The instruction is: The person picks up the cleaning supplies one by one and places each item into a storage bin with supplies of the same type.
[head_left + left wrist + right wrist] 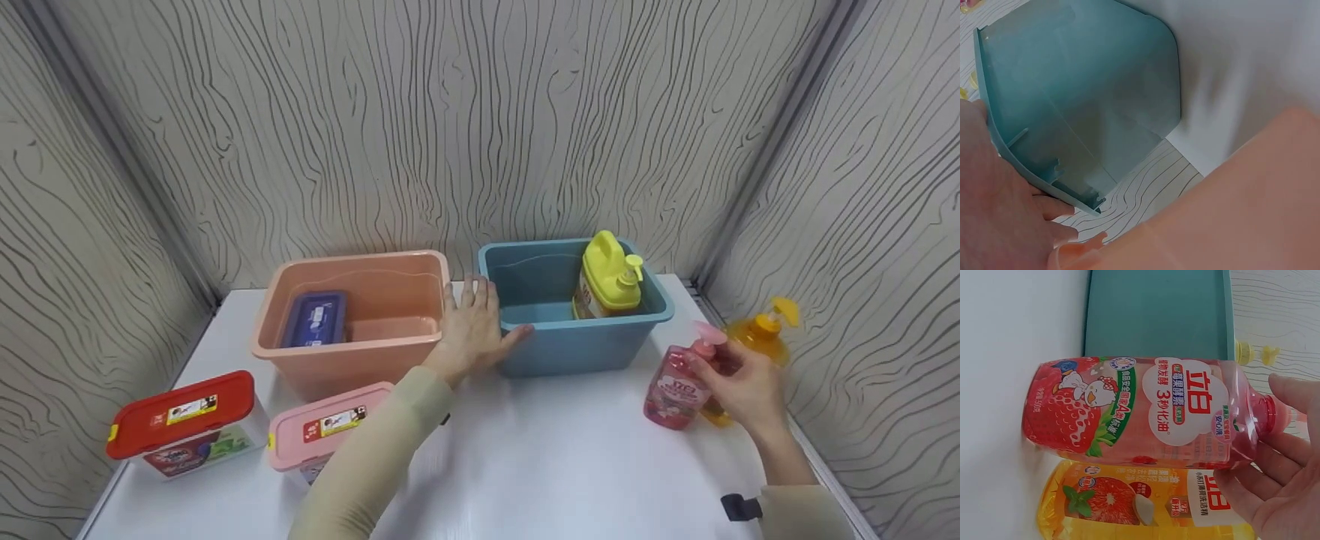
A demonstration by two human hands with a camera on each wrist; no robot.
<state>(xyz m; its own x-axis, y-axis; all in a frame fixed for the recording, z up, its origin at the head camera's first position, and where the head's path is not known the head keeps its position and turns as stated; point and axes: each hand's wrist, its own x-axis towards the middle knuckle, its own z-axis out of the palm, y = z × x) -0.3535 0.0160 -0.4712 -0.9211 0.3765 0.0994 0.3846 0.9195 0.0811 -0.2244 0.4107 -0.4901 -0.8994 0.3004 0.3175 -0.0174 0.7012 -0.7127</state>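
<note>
My right hand (746, 386) grips a pink dish soap pump bottle (1145, 413) around its neck, just under the pink pump head. Close behind it stands an orange dish soap pump bottle (759, 339), partly hidden by the hand and the pink bottle. With fingers straight, my left hand (474, 330) lies over the gap between the two bins, its thumb at the near rim of the blue bin (570, 349) and its palm beside the right rim of the pink bin (360, 360). Inside the blue bin is a yellow pump jug (609, 277).
A dark blue lidded box (316, 319) sits in the pink bin's left part. In front of that bin are a red-lidded tub (187, 420) and a pink-lidded tub (326, 427), the latter partly behind my left sleeve. Wood-grain patterned walls (360, 135) enclose the white table (547, 457).
</note>
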